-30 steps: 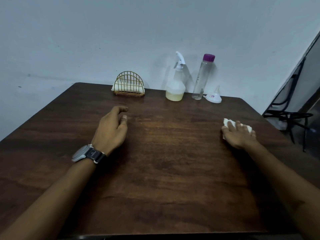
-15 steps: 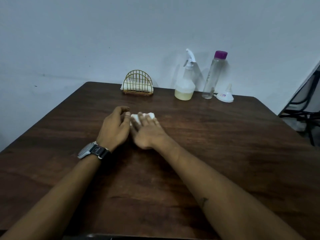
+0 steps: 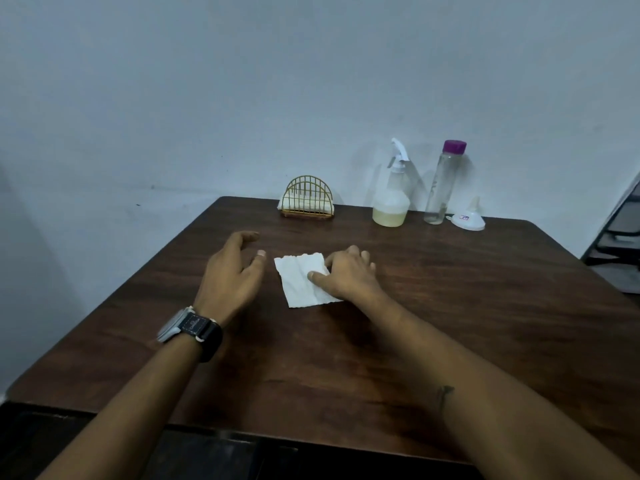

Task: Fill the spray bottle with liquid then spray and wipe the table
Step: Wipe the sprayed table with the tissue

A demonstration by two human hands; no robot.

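Observation:
A white paper napkin [image 3: 298,281] lies flat on the dark wooden table [image 3: 450,323]. My right hand [image 3: 348,274] presses on the napkin's right part, thumb and fingers resting on it. Just left of the napkin, my left hand [image 3: 232,271] hovers with fingers apart, holding nothing; a watch sits on its wrist. At the back of the table stands the clear spray bottle [image 3: 392,199], white trigger head on top, a little yellowish liquid at its bottom. Beside it are a tall clear bottle [image 3: 441,188] with a purple cap and a small white funnel [image 3: 468,220].
A gold wire napkin holder [image 3: 307,201] with white napkins stands at the back edge, left of the spray bottle. The table is against a pale wall. A dark chair frame [image 3: 620,233] shows at the far right.
My right hand slid the napkin from the table's right side to the middle beside my left hand. The napkin now lies spread flat, and my view has shifted left.

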